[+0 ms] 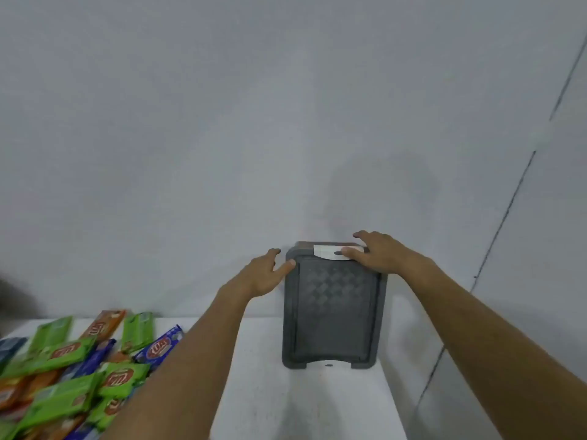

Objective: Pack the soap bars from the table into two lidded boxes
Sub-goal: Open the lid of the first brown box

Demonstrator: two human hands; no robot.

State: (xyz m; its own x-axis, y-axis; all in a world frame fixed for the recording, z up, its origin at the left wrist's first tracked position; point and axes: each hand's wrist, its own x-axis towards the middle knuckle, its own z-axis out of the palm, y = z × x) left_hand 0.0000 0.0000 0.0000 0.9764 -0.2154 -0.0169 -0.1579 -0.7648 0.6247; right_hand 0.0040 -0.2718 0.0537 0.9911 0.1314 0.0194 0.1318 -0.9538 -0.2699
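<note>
Nearest, at the lower left of the frame, a loose heap of wrapped soap bars (73,369) is seen on the white table (260,392): green, orange and blue wrappers, piled over one another and running off the bottom edge. None of them is touched.

Right of the heap, the left forearm (190,360) is stretched up across the table from the bottom edge, and the right forearm (476,328) is brought in from the lower right corner.

At the centre of the frame, the grey lidded box (333,312) is stood on the table with its cover in place, well apart from the soap pile. A woven pattern is shown on its top, and a white clasp (327,252) is fitted at its far end.

At that far end the box is met by both hands. The left hand (266,274) is held at the far left corner: its fingers are spread and loosely bent, and only the thumb is laid against the rim. The right hand (374,255) is laid flat on the far right corner, fingers spread over the back edge, thumb rested on the white clasp.

Behind it all, a plain pale wall (222,122) is seen.
</note>
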